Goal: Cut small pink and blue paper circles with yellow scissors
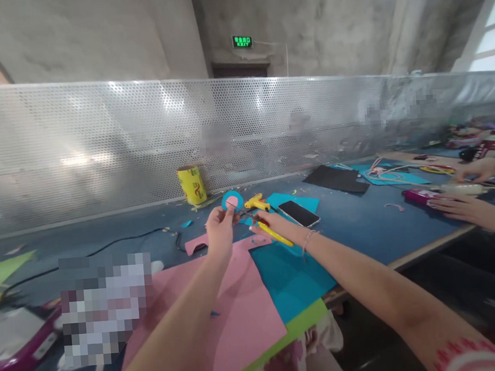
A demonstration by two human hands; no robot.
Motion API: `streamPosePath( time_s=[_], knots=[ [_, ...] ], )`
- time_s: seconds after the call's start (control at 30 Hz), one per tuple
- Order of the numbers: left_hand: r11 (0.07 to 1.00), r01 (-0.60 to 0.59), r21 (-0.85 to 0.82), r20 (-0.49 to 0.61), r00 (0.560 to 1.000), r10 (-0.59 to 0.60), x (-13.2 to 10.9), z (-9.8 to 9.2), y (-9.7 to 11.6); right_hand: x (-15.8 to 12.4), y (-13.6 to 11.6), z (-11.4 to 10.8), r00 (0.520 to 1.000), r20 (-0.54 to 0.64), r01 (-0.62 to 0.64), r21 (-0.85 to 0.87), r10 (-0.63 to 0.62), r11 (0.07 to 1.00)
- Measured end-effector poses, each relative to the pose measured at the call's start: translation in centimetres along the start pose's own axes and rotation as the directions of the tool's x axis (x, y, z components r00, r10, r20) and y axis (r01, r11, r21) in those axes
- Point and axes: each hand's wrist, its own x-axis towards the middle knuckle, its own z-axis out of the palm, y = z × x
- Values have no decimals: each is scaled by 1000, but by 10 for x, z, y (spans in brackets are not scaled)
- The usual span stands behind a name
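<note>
My left hand [220, 226] pinches a small round blue cutout [238, 195] with a smaller pink circle [232, 201] on its face, raised above the table. In my right hand [272, 223] is a pair of yellow-handled scissors [280, 236], its blades pointing left toward the cutout. Whether the blades touch it I cannot tell. Below both hands lie a large pink sheet [235, 316], a blue sheet [294, 278] and a green sheet [311, 315] along the front edge. A pink offcut [196, 243] rests beside my left wrist.
A yellow glue gun [257, 202] and a phone [299, 213] lie behind my right hand. Near the perforated metal screen [143, 142] stands a yellow roll [191, 185]. A black cable [124, 237] crosses the left side. At right, another person's hands [461, 204] reach near a purple-ended object [420, 197].
</note>
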Motion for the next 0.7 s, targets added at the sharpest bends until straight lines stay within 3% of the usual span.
streamPosePath(
  time_s=[0.37,0.7],
  knots=[
    [996,-39,76,58,998,35,-1,-2,-3,-1,-1,1,1000,-27,15,-13,-15,1000],
    [988,-59,146,96,994,46,-3,-3,-3,-2,-8,-6,1000,18,-4,-28,4,1000]
  ],
)
